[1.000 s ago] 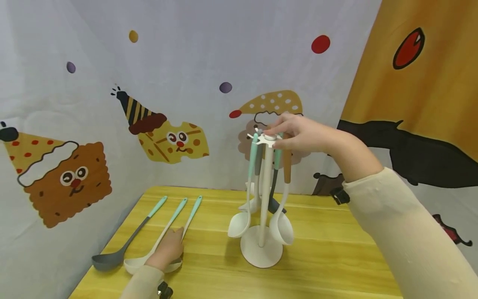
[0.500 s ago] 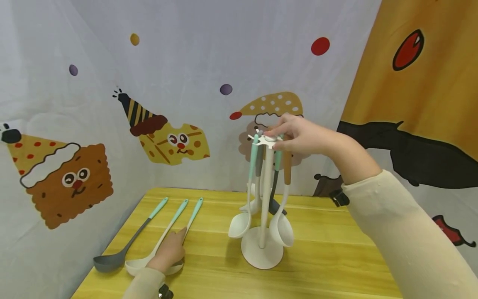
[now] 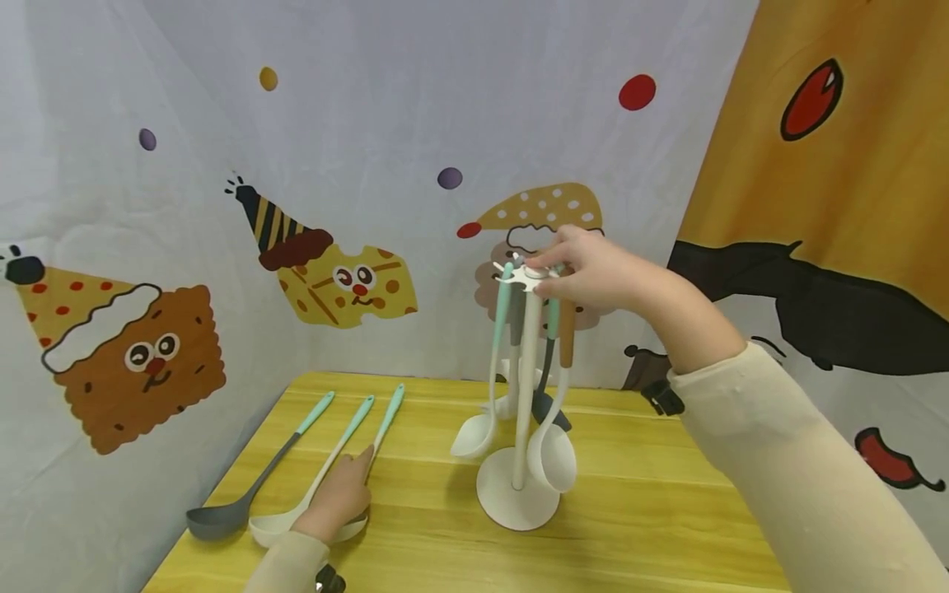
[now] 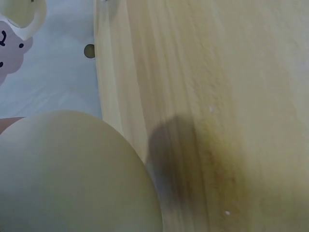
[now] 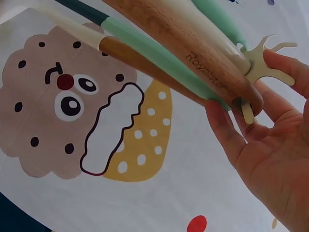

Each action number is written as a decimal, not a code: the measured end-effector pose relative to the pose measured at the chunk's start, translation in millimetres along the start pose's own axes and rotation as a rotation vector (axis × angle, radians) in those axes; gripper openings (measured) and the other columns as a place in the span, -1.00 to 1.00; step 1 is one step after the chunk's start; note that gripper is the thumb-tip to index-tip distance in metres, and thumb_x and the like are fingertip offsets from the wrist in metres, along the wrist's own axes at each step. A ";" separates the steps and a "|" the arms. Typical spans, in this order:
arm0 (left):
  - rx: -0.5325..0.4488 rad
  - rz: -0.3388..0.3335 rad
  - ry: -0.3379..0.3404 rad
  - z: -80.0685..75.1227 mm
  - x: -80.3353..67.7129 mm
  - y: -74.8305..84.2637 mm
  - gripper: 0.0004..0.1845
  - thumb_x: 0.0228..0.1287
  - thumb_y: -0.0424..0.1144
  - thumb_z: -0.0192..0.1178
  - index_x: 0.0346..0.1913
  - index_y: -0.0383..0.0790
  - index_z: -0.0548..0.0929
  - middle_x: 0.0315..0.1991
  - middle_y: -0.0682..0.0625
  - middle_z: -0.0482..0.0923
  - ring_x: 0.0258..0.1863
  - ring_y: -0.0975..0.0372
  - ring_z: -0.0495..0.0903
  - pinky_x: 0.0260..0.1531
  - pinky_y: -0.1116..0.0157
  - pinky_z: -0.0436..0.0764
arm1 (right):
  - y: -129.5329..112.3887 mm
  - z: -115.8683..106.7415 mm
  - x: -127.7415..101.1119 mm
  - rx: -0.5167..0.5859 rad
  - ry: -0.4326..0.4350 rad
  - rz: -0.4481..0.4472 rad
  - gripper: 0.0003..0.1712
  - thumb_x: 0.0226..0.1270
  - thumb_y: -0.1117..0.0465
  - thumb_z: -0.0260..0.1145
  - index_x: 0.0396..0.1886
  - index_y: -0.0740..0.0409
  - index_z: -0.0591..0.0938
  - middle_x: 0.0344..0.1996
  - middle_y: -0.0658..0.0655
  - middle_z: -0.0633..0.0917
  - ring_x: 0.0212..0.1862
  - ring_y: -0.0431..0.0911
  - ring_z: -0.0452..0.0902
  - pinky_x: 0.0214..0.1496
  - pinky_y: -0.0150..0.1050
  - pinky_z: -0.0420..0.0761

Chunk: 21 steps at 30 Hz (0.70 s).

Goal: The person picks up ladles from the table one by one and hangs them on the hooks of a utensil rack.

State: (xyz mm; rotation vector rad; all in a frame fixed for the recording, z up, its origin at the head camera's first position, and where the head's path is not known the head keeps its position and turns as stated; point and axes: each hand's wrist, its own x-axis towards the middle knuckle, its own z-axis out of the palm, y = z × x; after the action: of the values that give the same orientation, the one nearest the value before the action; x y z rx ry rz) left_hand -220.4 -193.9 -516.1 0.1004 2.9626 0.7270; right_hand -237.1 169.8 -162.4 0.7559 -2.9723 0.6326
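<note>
So the right hand [image 3: 593,268] is up at the top of the white utensil stand with the round base [image 3: 517,499], fingers and thumb pinched around its star-shaped hook crown [image 3: 525,278]. The wrist view shows the fingertips [image 5: 227,130] curled right at the hooks, next to the wood-handled ladle [image 5: 193,53] and a mint-handled one hanging there. The stand sits toward the back middle of the yellow wooden desk [image 3: 652,511], and it already has several utensils hanging on it: cream ladles, a dark grey one, plus the brown-handled one.

The left hand [image 3: 337,498] is down near the front left corner of the desk, resting on the cream ladle with a mint handle [image 3: 326,473], index finger stretched along it. I can't tell if it's really gripping or just lying on top. The grey ladle with a mint handle [image 3: 252,486] lies just beside it toward the left edge, and a third mint-handled utensil [image 3: 384,424] lies on the other side.

My read: roughly halfway, with three pieces lying flat on the desk and not yet on the stand.
</note>
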 end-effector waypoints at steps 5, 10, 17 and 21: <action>-0.042 0.018 0.001 -4.1 -0.1 4.4 -0.28 0.32 -0.55 0.09 0.55 -0.52 0.24 -0.03 -0.40 0.50 -0.34 0.07 0.44 -0.34 0.11 0.51 | -3.5 1.8 0.7 -0.005 0.009 0.026 -0.47 0.55 0.14 0.29 0.44 0.17 0.57 0.18 0.29 0.45 0.07 0.16 0.44 0.01 0.06 0.55; -0.078 0.029 0.030 -7.0 -0.6 8.3 -0.26 0.34 -0.54 0.10 0.58 -0.50 0.21 -0.05 -0.36 0.50 -0.30 0.08 0.48 -0.29 0.10 0.55 | -6.9 3.9 1.5 0.003 0.020 0.052 -0.46 0.56 0.13 0.28 0.44 0.18 0.57 0.27 0.31 0.42 0.15 0.19 0.40 0.04 0.10 0.55; -0.073 0.070 0.103 -6.2 2.3 9.3 -0.26 0.38 -0.51 0.15 0.59 -0.47 0.20 -0.12 -0.27 0.51 -0.32 0.13 0.48 -0.31 0.13 0.57 | -10.1 5.6 1.5 0.017 0.035 0.074 -0.46 0.55 0.14 0.28 0.44 0.19 0.56 0.31 0.33 0.40 0.19 0.22 0.37 0.05 0.11 0.54; -0.089 0.085 0.128 -6.4 2.7 10.6 -0.25 0.39 -0.50 0.15 0.61 -0.42 0.19 -0.14 -0.22 0.49 -0.38 0.17 0.43 -0.38 0.19 0.52 | -11.0 6.3 1.2 0.010 0.045 0.078 -0.46 0.54 0.14 0.29 0.43 0.19 0.57 0.27 0.33 0.41 0.15 0.21 0.37 0.01 0.09 0.53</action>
State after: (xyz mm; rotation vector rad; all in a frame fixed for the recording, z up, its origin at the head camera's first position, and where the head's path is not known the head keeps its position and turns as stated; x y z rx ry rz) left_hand -223.3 -187.3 -505.7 0.1813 3.0567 0.9070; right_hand -232.5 157.9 -163.9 0.6205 -2.9716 0.6591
